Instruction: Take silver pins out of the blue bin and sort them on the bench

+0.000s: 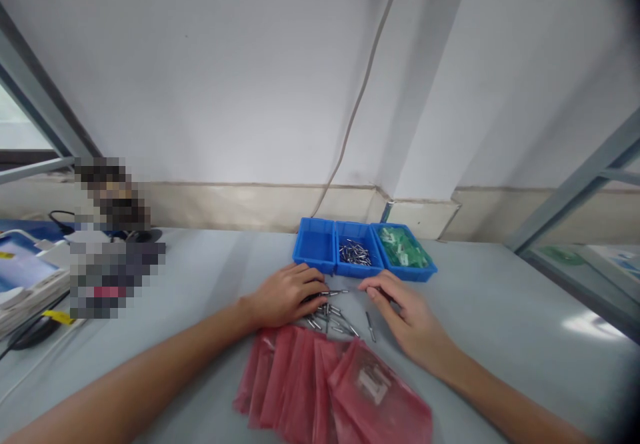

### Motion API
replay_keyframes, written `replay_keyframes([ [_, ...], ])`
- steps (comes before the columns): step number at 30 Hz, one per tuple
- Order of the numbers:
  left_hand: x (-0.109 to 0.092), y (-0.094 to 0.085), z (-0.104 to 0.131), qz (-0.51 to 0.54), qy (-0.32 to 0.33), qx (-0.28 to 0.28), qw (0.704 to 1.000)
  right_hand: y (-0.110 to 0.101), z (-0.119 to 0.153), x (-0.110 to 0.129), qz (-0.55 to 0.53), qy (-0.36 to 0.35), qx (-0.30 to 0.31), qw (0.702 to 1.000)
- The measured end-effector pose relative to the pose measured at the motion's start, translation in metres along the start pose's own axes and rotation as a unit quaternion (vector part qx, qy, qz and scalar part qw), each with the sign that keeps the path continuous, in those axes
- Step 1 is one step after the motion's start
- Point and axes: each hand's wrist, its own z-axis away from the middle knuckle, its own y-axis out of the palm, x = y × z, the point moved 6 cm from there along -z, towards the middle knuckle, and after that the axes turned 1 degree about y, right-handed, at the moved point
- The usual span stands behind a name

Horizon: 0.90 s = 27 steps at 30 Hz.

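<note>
A small pile of metal pins that look like blind rivets (327, 315) lies on the table between my hands. My left hand (290, 295) rests at the pile's left side, fingers curled and thumb close to them, with one rivet (337, 292) sticking out at the fingertips. To the right of the pile, my right hand (400, 307) is closed in a pinch; what its fingers hold is hidden. A single rivet (371, 327) lies apart, near my right thumb. Below the pile, several red plastic bags (295, 384) lie fanned out and overlapping, the rightmost one with pale pieces inside.
Behind my hands stand three blue bins: an empty one (315, 241), one with rivets (354, 253), and one with green bags (403, 247). A blurred-out person (113, 251) and papers with cables (35, 284) are at the left. A wall borders the table's back.
</note>
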Motion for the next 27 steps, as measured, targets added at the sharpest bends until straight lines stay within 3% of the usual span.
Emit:
replay_keyframes([
  [27, -0.0014, -0.0041, -0.0019, 0.0, 0.003, -0.005, 1.0, 0.0005, 0.0012, -0.0011, 0.012, 0.0, 0.009, 1.0],
])
